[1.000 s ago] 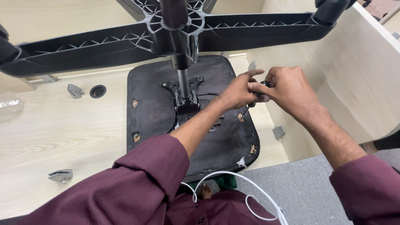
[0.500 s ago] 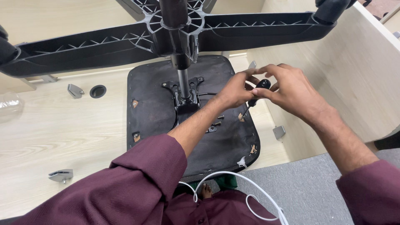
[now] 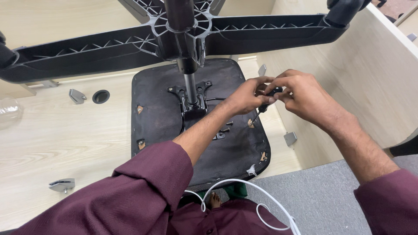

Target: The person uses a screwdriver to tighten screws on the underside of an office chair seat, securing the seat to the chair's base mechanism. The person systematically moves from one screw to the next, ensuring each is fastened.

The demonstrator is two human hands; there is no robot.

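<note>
Both hands, left hand [image 3: 246, 95] and right hand [image 3: 305, 93], pinch a small black-handled screwdriver [image 3: 264, 103] above the upturned black fabric chair seat [image 3: 161, 126]; bracket holes apparently unfilled.

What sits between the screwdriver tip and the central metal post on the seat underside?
Head view: a thin black lever and bare black fabric of the seat underside, between screwdriver and post.
</note>
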